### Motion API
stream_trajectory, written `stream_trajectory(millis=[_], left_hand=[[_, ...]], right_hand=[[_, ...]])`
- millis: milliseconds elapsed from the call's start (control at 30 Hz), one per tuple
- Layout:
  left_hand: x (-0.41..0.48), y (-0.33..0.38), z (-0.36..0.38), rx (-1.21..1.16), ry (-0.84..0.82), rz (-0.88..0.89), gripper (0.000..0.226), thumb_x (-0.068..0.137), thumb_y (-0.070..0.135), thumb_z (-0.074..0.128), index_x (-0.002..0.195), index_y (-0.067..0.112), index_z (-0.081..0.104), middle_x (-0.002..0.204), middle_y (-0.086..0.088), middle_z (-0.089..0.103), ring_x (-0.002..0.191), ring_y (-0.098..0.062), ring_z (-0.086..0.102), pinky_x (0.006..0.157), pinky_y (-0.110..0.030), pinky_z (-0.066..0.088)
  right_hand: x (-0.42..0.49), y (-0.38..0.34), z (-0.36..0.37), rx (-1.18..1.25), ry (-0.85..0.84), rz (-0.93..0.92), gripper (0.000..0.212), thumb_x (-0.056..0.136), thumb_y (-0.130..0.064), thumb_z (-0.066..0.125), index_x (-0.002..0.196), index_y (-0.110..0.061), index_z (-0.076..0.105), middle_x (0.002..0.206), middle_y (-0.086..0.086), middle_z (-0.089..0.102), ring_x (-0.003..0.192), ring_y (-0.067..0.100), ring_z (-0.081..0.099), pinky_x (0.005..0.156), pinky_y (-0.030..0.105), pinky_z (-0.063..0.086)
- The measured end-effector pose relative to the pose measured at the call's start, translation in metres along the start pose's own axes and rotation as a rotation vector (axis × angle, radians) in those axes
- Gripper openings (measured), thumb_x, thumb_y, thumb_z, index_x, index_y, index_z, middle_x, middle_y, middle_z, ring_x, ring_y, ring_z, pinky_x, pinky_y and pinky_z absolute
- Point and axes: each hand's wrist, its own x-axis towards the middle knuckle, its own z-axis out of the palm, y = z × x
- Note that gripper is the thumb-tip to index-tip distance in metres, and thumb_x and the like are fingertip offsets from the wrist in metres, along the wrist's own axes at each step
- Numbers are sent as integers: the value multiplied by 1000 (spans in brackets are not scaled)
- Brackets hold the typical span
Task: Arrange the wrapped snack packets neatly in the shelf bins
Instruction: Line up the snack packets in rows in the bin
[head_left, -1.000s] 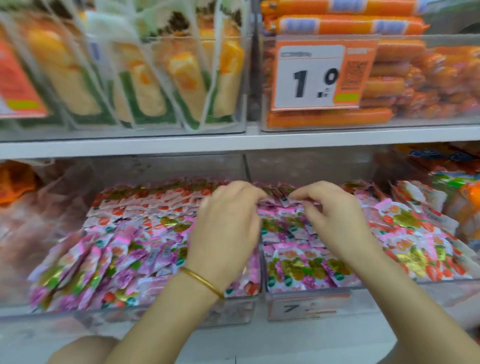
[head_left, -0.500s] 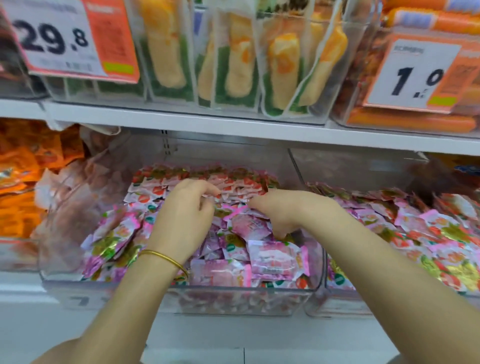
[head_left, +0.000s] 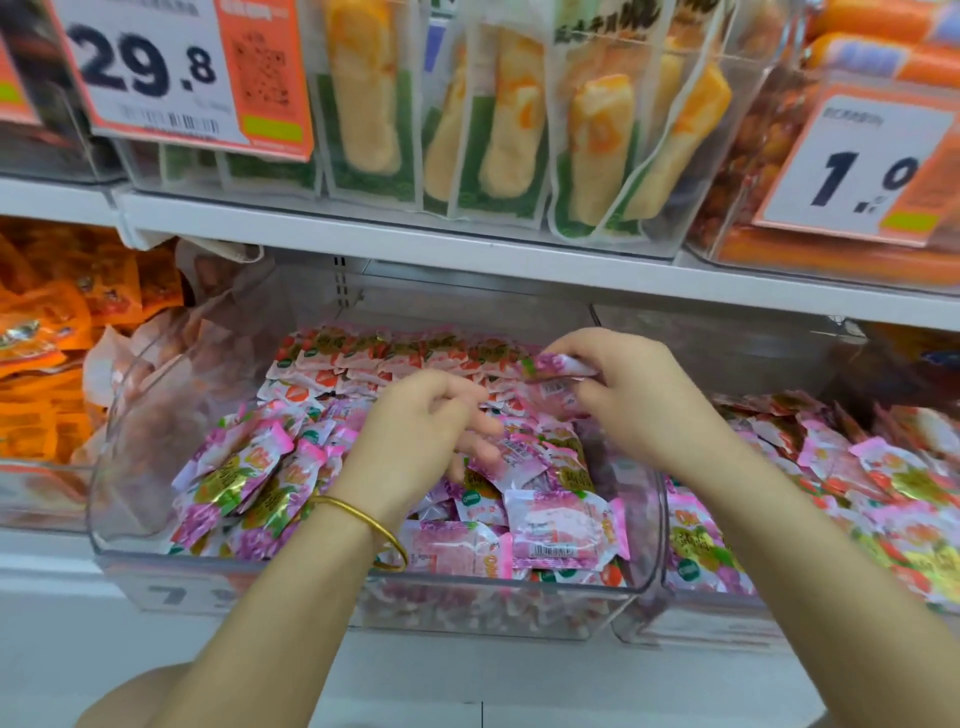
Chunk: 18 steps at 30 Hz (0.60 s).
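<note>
Because the row (head_left: 415, 351) at 12 o'clock of the clear bin (head_left: 124, 457) stands tidy, the right hand (head_left: 644, 400) pinches one pink packet (head_left: 556, 362) over it, probably to add it there. The left hand (head_left: 415, 436), half curled, touches the loose packets (head_left: 561, 525) toward 6 o'clock; any hold I cannot tell. A white shelf (head_left: 415, 239) runs above.
</note>
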Motion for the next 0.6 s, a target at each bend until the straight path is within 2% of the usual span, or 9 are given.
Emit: stream_trajectory(millis=[67,133,200,233,333,400,467,533,600], left_hand=[[-5,10,9,-393,-141,-173,26,98,19,41,108,-1,55,87,-20,70,63,-18,70,41,-20,48],[-6,13,16,-626,-246,-260,42,97,34,39,113,-2,54,100,-26,68,83,-28,71,58,-28,59],[-6,12,21,-716,-256,-250,47,95,36,40,116,-4,56,106,-26,66,91,-30,68,74,-36,59],[-7,12,23,-708,-238,-225,42,95,31,43,114,-3,58,106,-25,67,89,-29,68,75,-37,58],[-8,9,26,-644,-167,-163,21,93,6,47,107,1,62,100,-21,65,78,-24,64,66,-33,58],[-7,8,27,-629,-169,-143,25,91,2,48,114,-2,58,106,-22,65,81,-25,64,65,-33,58],[-8,10,29,-625,-220,-96,31,90,2,48,120,-3,54,113,-24,64,89,-29,63,71,-36,57],[-11,11,32,-647,-292,-32,34,89,2,48,123,1,52,114,-21,64,92,-27,65,74,-39,57],[-13,11,36,-657,-325,4,35,89,2,48,124,5,52,116,-19,64,95,-26,65,77,-40,56]], right_hand=[[-13,-2,4,125,135,-26,41,79,8,50,107,-17,66,99,-7,65,90,-1,54,72,5,36],[-25,-5,11,247,177,-76,44,74,9,51,106,-18,65,97,-13,65,93,-3,56,78,3,39],[-37,-6,15,293,115,-157,50,70,7,51,111,-20,62,105,-15,64,101,-2,59,87,8,43],[-42,-6,16,311,70,-186,54,68,5,50,114,-21,60,110,-15,63,106,-2,57,91,10,42],[-51,-8,10,629,36,-121,57,64,7,42,108,-27,57,116,-10,63,113,1,57,98,18,43],[-52,-5,2,771,194,-25,50,67,7,42,100,-28,57,107,-7,65,106,6,61,93,24,49],[-51,-1,-6,649,271,93,30,83,-2,53,98,-27,59,98,-7,65,92,5,62,83,28,53],[-50,1,-12,531,147,169,6,86,-24,60,90,-22,63,86,-1,65,72,6,59,70,25,49],[-50,3,-13,495,59,160,22,82,-32,64,79,-11,62,71,9,64,60,9,53,61,28,42]])
